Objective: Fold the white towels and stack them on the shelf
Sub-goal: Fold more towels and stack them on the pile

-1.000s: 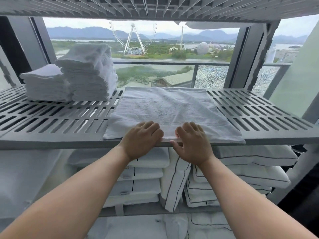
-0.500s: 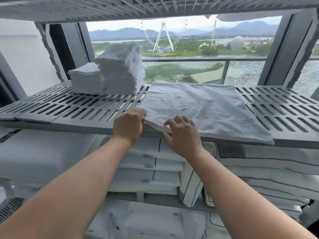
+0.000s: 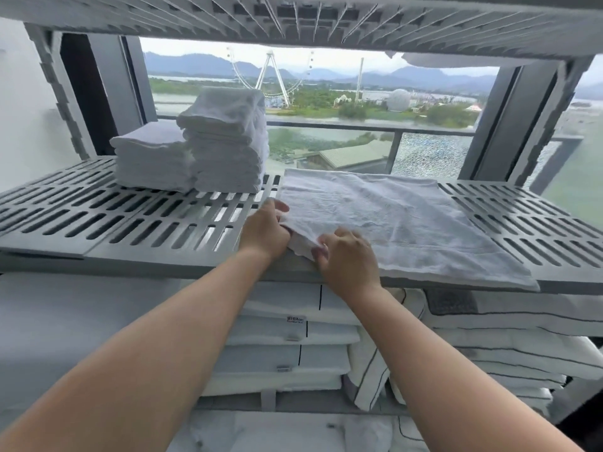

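Observation:
A white towel [image 3: 401, 220] lies spread flat on the grey slatted shelf [image 3: 130, 220], right of centre. My left hand [image 3: 264, 230] grips the towel's left edge near its front corner. My right hand [image 3: 346, 256] pinches the front left corner at the shelf's front edge, and that corner is lifted slightly. Two stacks of folded white towels stand at the back left of the shelf: a tall stack [image 3: 228, 138] and a lower stack [image 3: 153, 154] touching its left side.
Another slatted shelf [image 3: 293, 17] hangs close overhead. Below the working shelf lie stacked white pillows with dark piping [image 3: 489, 337] and folded linen [image 3: 287, 340]. Behind the shelf is a window with grey frame posts [image 3: 518, 125] at either side.
My hands slid from the middle of the towel's front edge to its left side and took hold of the left corner. The view has turned left.

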